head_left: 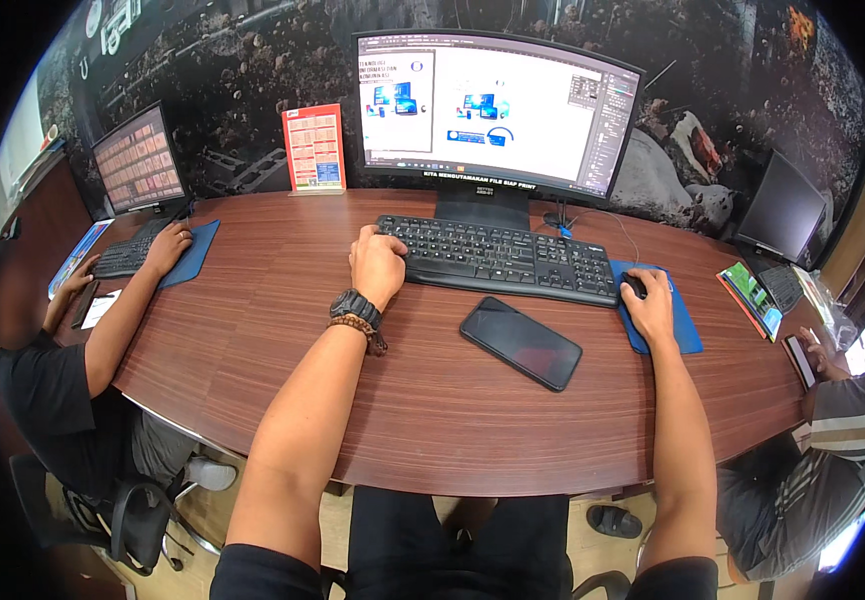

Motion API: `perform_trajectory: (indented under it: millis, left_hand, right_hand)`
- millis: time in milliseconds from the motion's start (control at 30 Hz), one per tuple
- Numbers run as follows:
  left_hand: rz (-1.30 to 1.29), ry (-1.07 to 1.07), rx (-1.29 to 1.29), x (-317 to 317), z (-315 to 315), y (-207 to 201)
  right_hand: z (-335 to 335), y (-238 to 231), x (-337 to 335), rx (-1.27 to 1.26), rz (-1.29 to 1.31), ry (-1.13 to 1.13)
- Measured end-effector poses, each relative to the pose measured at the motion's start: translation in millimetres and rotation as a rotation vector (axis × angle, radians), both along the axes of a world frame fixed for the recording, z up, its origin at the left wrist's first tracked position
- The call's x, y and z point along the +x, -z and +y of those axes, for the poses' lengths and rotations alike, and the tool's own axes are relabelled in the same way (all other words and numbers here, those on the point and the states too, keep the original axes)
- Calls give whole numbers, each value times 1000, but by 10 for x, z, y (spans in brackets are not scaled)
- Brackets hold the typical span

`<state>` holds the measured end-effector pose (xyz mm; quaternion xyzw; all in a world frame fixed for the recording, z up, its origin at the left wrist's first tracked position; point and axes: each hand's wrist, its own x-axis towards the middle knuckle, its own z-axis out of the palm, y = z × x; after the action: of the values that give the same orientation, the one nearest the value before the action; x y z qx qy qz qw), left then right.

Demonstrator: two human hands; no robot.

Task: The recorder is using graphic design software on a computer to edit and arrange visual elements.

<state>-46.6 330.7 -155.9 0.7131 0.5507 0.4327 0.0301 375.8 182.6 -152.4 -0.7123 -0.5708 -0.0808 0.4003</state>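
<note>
My left hand (378, 265) rests at the left end of a black keyboard (493, 260), its fingers bent over the keys and holding nothing. A black watch (356, 307) and a beaded bracelet (363, 328) circle that wrist. My right hand (651, 305) is closed over a dark computer mouse (637, 286), mostly hidden under the fingers, on a blue mouse pad (686, 320). Between my forearms lies a black smartphone (522, 342), screen up. Behind the keyboard stands a curved monitor (498, 110) with graphics-editing windows showing pictures of laptops.
Everything stands on a curved brown wooden desk (253, 340). A red-and-white upright card (315, 150) is left of my monitor. At left, a person (53, 390) uses another keyboard (125, 257); at right, another person (828, 450) sits near a dark monitor (781, 207) and leaflets (750, 297).
</note>
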Motion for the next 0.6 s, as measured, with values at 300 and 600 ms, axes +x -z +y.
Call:
perform_trajectory:
  millis: [300, 600]
  left_hand:
    - [-3, -1, -23, 24, 16, 6]
    - [31, -15, -71, 46, -13, -29]
  right_hand:
    - [18, 19, 28, -11, 6, 99]
    - [0, 13, 11, -2, 8, 83]
